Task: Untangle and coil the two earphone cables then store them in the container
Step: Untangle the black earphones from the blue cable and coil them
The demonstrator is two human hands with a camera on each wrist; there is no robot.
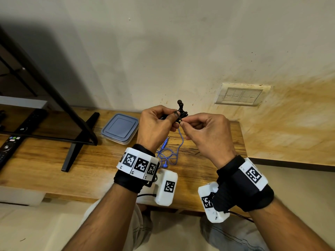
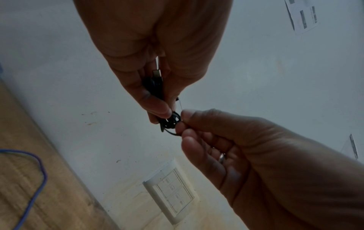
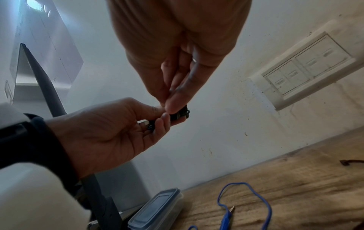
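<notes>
Fingers [image 1: 164, 113] of my left hand [image 1: 155, 125] grip the coiled black earphone cable [image 1: 181, 113] above the counter [image 1: 45, 160]; my right hand [image 1: 208, 134] pinches its loose end. Blue earphone cable [image 1: 169, 153] lies on the counter, beside the lidded container [image 1: 119, 128].

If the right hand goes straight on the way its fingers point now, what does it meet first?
Probably the left hand: the right hand points leftward at it, both pinching the black earphone cable between them. Depth is slightly unclear.
</notes>
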